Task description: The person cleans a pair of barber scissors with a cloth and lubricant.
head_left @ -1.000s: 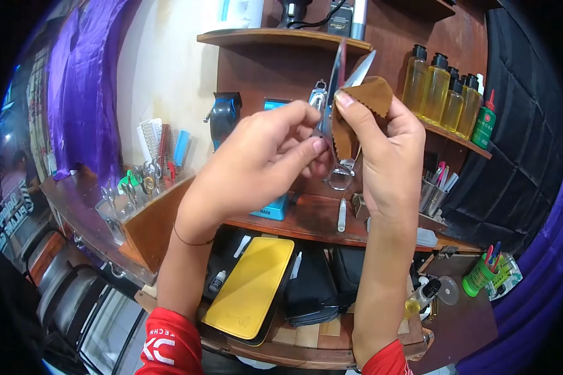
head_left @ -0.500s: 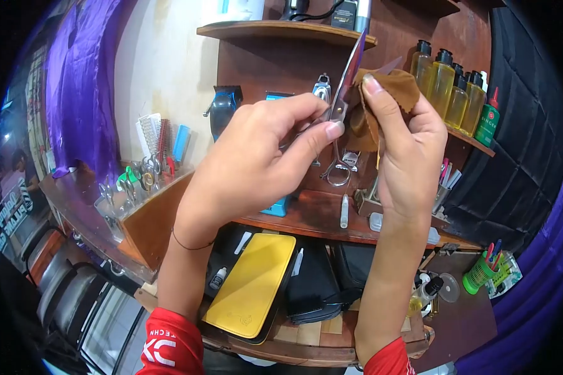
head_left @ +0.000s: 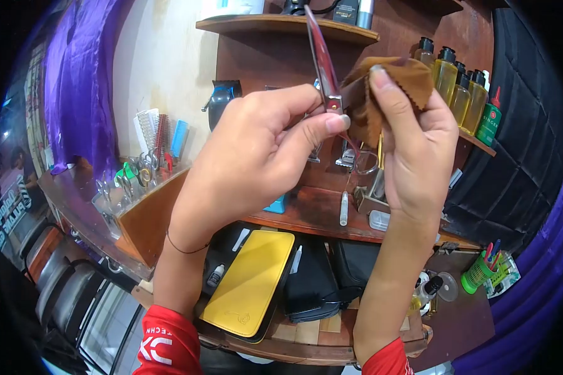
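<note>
A pair of scissors (head_left: 322,59) is held up in front of me, blade pointing up and a little left. My left hand (head_left: 256,147) pinches it between thumb and fingers close to the pivot screw. A finger ring of the scissors hangs lower right, between the hands. My right hand (head_left: 416,134) grips a folded brown cloth (head_left: 414,74) with zigzag edges, thumb pressed on its front. The cloth sits just right of the pivot, beside the blade.
Below my hands lie a yellow case (head_left: 250,284) and a black pouch (head_left: 313,281). A wooden holder (head_left: 153,222) with several scissors stands left, near combs (head_left: 179,139). Bottles of yellow liquid (head_left: 458,103) and a green bottle (head_left: 489,125) line the right shelf. A shelf (head_left: 288,28) hangs above.
The scissors have turned so the blade leans left instead of right, and the finger ring has swung right. The right hand and cloth have shifted slightly right, away from the blade.
</note>
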`<act>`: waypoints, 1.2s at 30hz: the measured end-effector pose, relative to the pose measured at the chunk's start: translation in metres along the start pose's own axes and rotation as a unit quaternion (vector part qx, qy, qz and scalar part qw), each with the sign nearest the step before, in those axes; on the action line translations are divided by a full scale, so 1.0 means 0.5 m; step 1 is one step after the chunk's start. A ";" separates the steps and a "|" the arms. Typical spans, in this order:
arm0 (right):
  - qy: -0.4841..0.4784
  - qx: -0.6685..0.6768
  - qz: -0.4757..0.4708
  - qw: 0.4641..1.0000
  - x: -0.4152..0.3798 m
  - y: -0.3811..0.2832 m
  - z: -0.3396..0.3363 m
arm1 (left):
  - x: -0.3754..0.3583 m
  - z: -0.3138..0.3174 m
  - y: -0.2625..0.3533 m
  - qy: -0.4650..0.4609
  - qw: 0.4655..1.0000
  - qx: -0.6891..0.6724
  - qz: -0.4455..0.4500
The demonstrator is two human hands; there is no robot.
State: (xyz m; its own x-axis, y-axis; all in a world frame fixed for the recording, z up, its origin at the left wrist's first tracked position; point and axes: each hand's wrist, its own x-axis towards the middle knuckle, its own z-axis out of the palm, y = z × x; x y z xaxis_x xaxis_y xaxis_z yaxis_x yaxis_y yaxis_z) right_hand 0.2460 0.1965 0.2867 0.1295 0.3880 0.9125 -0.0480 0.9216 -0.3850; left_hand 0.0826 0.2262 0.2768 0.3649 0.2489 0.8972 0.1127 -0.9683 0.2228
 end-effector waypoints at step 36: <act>-0.023 0.051 0.016 0.998 -0.003 0.006 -0.012 | 0.003 -0.014 0.011 -0.006 0.996 0.009 -0.091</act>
State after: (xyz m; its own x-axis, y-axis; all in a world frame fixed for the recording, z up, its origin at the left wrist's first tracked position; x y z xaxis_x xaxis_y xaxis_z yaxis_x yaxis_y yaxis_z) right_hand 0.2516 0.1983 0.2833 0.0814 0.4144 0.9064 -0.1528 0.9039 -0.3995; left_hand 0.0774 0.2209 0.2822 0.3481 0.4210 0.8376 0.1942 -0.9065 0.3749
